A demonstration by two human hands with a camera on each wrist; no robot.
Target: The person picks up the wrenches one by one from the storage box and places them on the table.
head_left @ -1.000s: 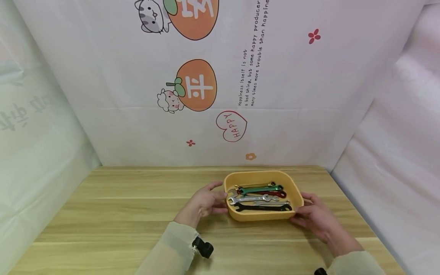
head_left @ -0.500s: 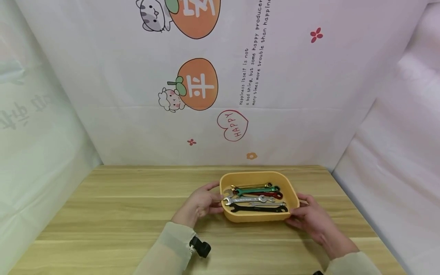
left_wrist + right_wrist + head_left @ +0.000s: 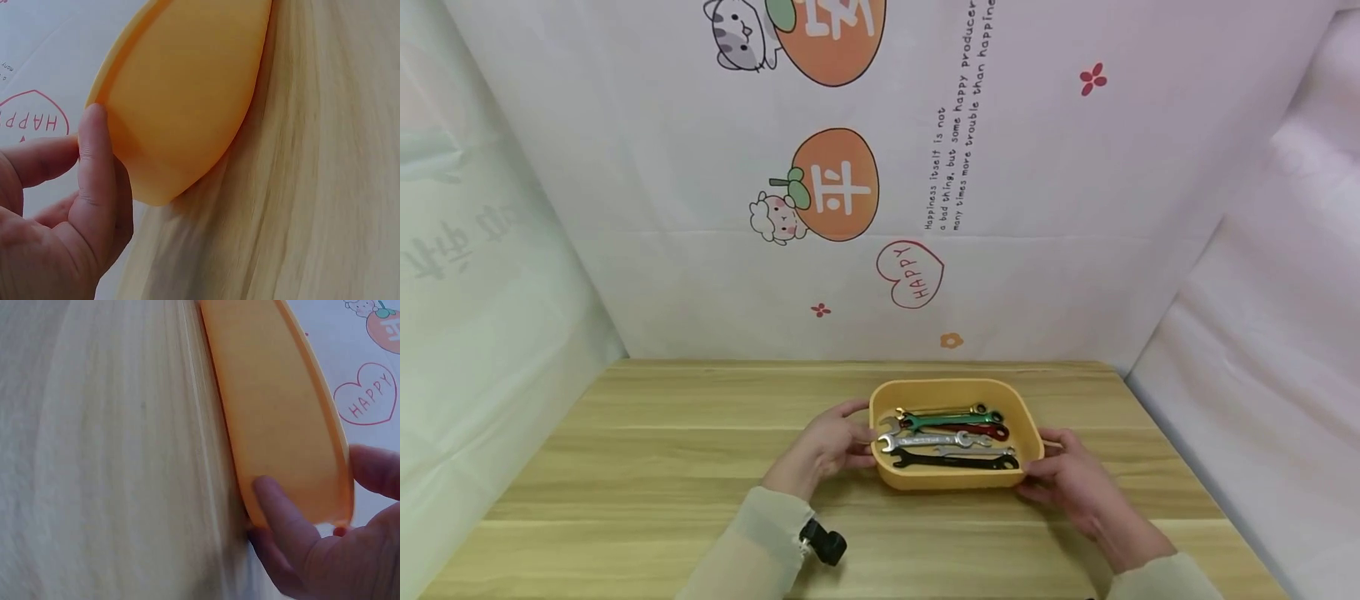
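Both hands hold a yellow plastic bin (image 3: 955,481) by its two ends, low over the wooden table. My left hand (image 3: 816,447) grips the left end; in the left wrist view its fingertips (image 3: 95,119) meet the bin's rim. At the right end, my right hand (image 3: 1078,486) holds the near corner, with one finger (image 3: 278,503) along the outer wall. Several wrenches lie inside, roughly side by side: a gold one (image 3: 940,412), a green one (image 3: 951,420), a red one (image 3: 994,431), a silver one (image 3: 925,441) and a black one (image 3: 947,460). Smaller silver ones are partly covered.
The wooden table (image 3: 662,467) extends left and in front of the bin. A white printed sheet (image 3: 1037,292) rises along its back edge, with white sheets at the left (image 3: 497,333) and right (image 3: 1262,350). A black strap mount (image 3: 824,542) sits at the left sleeve.
The bin, with the wrenches in it, has shifted left and slightly closer to me. Both hands have moved along with it, keeping their hold at its ends.
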